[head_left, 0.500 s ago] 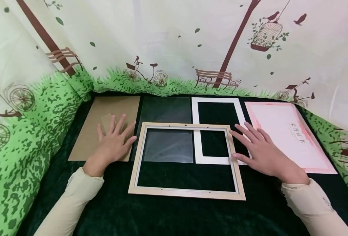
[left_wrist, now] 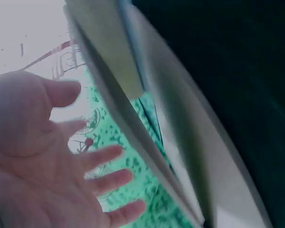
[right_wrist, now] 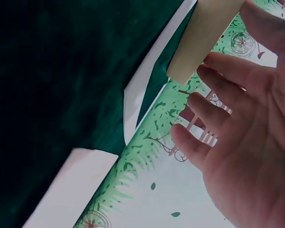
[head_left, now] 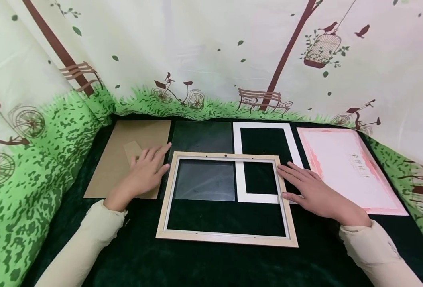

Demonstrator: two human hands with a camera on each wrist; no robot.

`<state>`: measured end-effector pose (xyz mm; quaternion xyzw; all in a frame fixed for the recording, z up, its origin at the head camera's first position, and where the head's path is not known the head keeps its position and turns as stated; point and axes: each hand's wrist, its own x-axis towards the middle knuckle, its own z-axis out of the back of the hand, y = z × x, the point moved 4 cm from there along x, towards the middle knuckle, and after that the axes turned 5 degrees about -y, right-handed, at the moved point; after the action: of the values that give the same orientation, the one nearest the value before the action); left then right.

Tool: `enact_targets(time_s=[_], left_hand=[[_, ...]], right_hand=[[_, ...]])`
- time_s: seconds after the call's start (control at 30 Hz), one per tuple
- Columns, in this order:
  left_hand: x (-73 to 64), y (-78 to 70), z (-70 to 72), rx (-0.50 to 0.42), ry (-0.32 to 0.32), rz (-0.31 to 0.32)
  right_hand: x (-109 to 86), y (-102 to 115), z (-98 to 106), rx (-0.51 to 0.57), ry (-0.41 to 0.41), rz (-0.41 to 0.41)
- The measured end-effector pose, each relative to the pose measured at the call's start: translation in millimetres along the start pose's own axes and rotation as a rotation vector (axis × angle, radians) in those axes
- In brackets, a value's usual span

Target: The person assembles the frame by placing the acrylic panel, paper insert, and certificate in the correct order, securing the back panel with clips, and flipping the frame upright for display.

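A pale wooden picture frame [head_left: 226, 240] lies flat in the middle of the dark green cloth. My left hand [head_left: 139, 175] is over the brown backing board [head_left: 107, 171], fingers extended, just left of the frame and holding nothing. By the frame's right side is my right hand [head_left: 315, 193], with extended fingers and its fingertips at the outer edge; I cannot tell whether they touch it. A clear sheet [head_left: 202, 135] and a white mat [head_left: 237, 139] lie partly beneath the frame. In the right wrist view, the palm [right_wrist: 261, 152] is bare.
A pink-bordered print [head_left: 333, 159] with lettering lies at the right. The backing board carries a flap-like piece [head_left: 131, 149], partly covered by the left hand. Behind the dark green cloth [head_left: 211, 263] hangs a curtain [head_left: 197, 40] patterned with bicycles, benches and leaves.
My left hand has shifted right toward the frame and its spread fingers have drawn closer together. The right hand has edged left, its fingers also closer together. The frame stays put.
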<state>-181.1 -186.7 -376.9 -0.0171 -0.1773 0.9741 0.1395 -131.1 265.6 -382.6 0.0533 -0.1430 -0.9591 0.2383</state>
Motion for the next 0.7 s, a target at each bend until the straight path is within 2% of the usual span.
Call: enact_targets(time_s=[0.07, 0.13, 0.2, 0.3, 0.4, 0.57, 0.7], left_hand=[[8.7, -2.5, 1.7, -0.173, 0.034, 0.054], [15.2, -3.2, 2.8, -0.342, 0.083, 0.140], [18.7, -3.1, 2.6, -0.463, 0.128, 0.219], [19.6, -2.7, 0.1, -0.569, 0.186, 0.310], [20.5, -0.8, -3.7, -0.672, 0.215, 0.370], [22.6, 4.5, -7.3, -0.885, 0.212, 0.439], [19.6, 9.6, -7.4, -1.050, 0.195, 0.521]], right_hand=[[-1.6, 0, 1, 0.014, -0.007, 0.003], [-2.5, 2, 2, 0.029, -0.011, 0.008], [-2.5, 3, 1, 0.042, -0.016, 0.018], [-1.6, 6, 0, 0.056, -0.030, 0.040], [0.0, 8, -1, 0.069, -0.037, 0.053], [1.7, 9, 0, 0.083, -0.029, 0.050], [1.6, 10, 2, 0.065, -0.032, 0.057]])
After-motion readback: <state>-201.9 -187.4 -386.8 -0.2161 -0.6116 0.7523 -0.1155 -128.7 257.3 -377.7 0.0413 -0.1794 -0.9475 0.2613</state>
